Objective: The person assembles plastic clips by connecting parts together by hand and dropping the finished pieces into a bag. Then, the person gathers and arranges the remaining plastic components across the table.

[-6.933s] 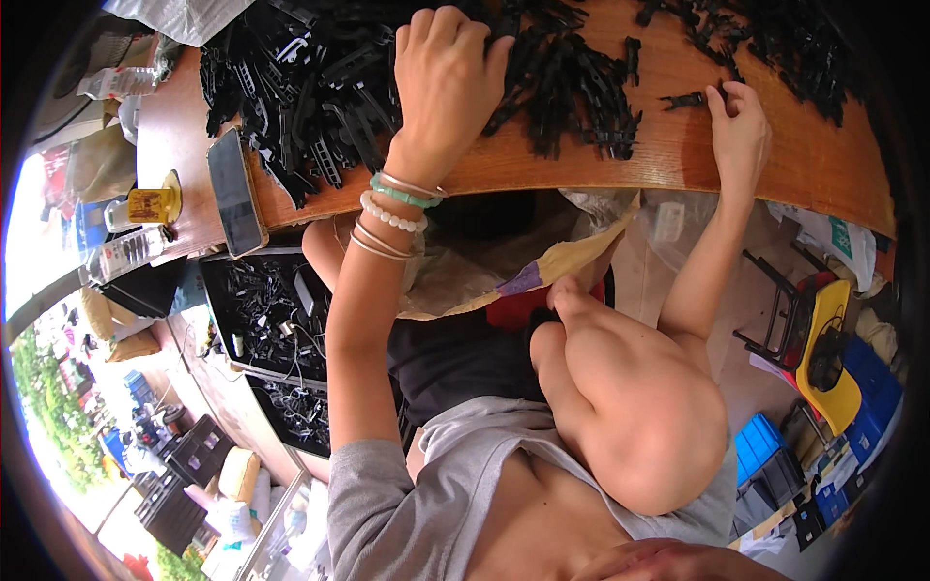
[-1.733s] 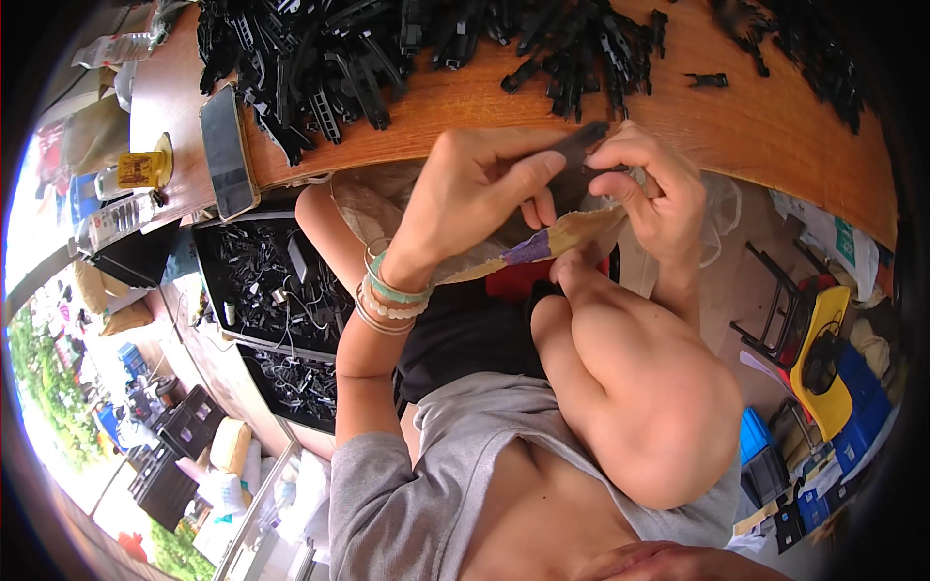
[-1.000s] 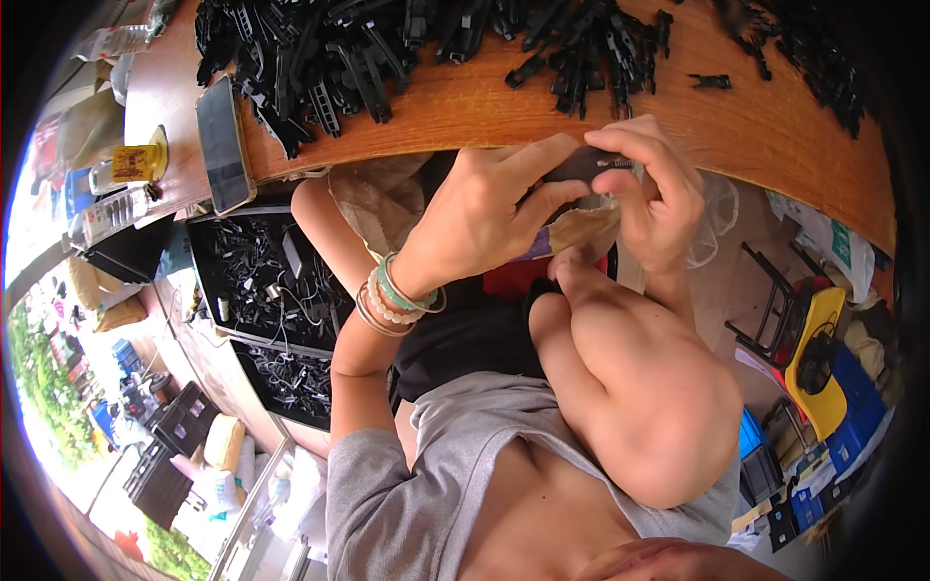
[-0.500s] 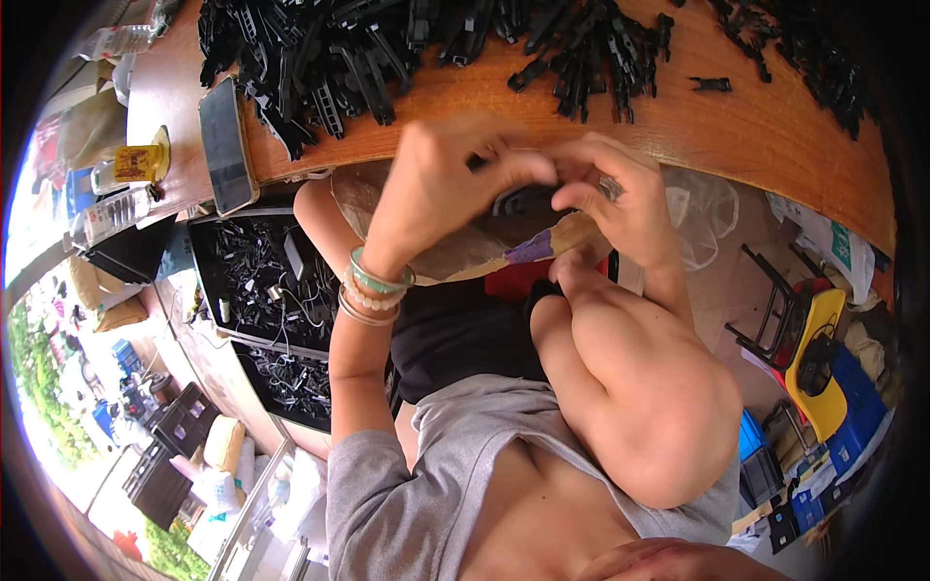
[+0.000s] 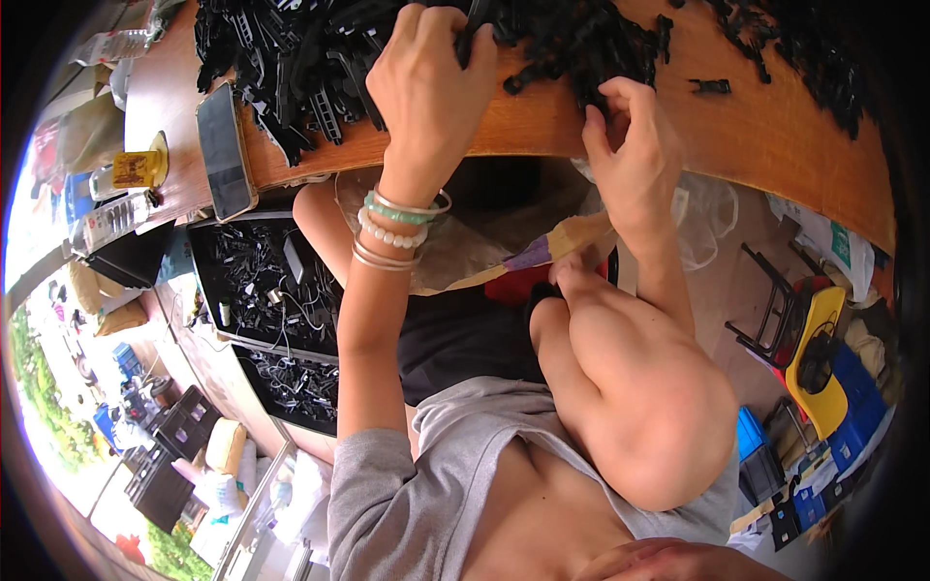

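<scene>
My left hand (image 5: pixel 426 82), with bracelets on its wrist, reaches over the larger heap of long black plastic parts (image 5: pixel 329 68) on the wooden table. Its thumb and fingers are closed on a black plastic part (image 5: pixel 474 29). Farther right, my right hand (image 5: pixel 635 160) is at the near edge of a second pile of smaller black plastic pieces (image 5: pixel 581 53). Its thumb and forefinger pinch a small black plastic piece at that edge, partly hidden by the fingertips. Below the table edge, an open sack (image 5: pixel 465 266) with a brown and purple rim spreads over my lap.
A phone (image 5: pixel 225 150) lies at the table's left end, near a yellow container (image 5: pixel 139 168). More black pieces (image 5: pixel 814 77) lie at the far right, with a single one (image 5: pixel 711 86) apart. Black crates of parts (image 5: pixel 271 290) stand at lower left, a yellow chair (image 5: pixel 819 363) at right.
Both hands were together above the sack. They have parted and moved up onto the table, the left to the large heap and the right to the smaller pile.
</scene>
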Demonstrator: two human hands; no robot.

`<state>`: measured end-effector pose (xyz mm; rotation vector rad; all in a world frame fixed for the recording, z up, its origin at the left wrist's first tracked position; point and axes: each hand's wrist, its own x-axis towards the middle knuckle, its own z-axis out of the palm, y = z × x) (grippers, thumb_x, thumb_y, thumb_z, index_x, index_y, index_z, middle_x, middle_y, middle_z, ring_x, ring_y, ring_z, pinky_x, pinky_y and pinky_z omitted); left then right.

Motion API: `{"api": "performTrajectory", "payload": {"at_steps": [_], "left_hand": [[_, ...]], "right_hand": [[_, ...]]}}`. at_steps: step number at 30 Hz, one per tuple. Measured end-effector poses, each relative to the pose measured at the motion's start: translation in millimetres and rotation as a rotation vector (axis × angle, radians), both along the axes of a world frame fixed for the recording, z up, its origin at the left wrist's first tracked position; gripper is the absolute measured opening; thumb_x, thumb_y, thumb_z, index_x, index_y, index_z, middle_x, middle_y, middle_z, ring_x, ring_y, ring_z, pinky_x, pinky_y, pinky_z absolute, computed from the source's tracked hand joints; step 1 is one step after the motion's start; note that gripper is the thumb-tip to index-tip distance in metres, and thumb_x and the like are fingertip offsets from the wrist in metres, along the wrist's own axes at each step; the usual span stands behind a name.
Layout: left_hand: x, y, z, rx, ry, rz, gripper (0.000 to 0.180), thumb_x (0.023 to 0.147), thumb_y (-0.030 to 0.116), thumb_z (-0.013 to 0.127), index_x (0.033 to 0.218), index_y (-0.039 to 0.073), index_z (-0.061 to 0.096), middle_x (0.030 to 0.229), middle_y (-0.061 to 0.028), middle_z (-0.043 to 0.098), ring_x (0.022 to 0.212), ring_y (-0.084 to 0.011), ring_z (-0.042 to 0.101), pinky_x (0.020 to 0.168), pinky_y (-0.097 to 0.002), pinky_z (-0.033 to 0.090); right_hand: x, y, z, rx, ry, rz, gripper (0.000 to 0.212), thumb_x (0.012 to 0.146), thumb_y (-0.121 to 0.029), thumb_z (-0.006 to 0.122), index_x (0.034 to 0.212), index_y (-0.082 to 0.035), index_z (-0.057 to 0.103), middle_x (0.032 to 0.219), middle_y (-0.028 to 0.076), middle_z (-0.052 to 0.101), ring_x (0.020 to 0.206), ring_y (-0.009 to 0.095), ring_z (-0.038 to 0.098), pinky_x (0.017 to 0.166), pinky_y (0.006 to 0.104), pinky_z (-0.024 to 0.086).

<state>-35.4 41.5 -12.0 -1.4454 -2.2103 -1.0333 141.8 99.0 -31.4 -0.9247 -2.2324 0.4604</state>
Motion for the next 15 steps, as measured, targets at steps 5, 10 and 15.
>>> {"api": "performTrajectory", "payload": {"at_steps": [5,10,15], "left_hand": [[24.7,-30.4,16.9,0.098,-0.786,-0.168,0.008,0.087,0.003,0.059,0.084,-0.003,0.055,0.071,-0.0056,0.061,0.058,-0.0132,0.061,0.053,-0.0264,0.049],[30.6,-47.2,12.7,0.061,-1.684,-0.395,0.013,0.092,0.01,0.053,0.097,-0.002,0.052,0.08,-0.0095,0.061,0.066,-0.0168,0.061,0.056,-0.0274,0.051],[35.2,-50.4,10.0,0.059,-1.836,-0.47,0.025,0.097,0.015,0.044,0.11,-0.005,0.053,0.084,-0.0105,0.06,0.076,-0.0182,0.06,0.063,-0.0282,0.05]], "right_hand": [[12.3,-1.8,-6.7,-0.032,0.364,-0.027,0.02,0.081,0.0,0.064,0.1,-0.005,0.061,0.075,0.005,0.058,0.055,0.013,0.051,0.048,0.0259,0.039],[24.8,-5.8,15.8,-0.559,0.601,0.277,0.015,0.091,0.003,0.053,0.103,0.001,0.062,0.065,0.004,0.058,0.049,0.007,0.049,0.047,0.0189,0.04],[18.9,-20.9,38.1,-0.813,0.691,0.336,0.013,0.089,0.002,0.058,0.102,0.004,0.061,0.073,0.009,0.065,0.057,0.012,0.06,0.052,0.0209,0.049]]}}
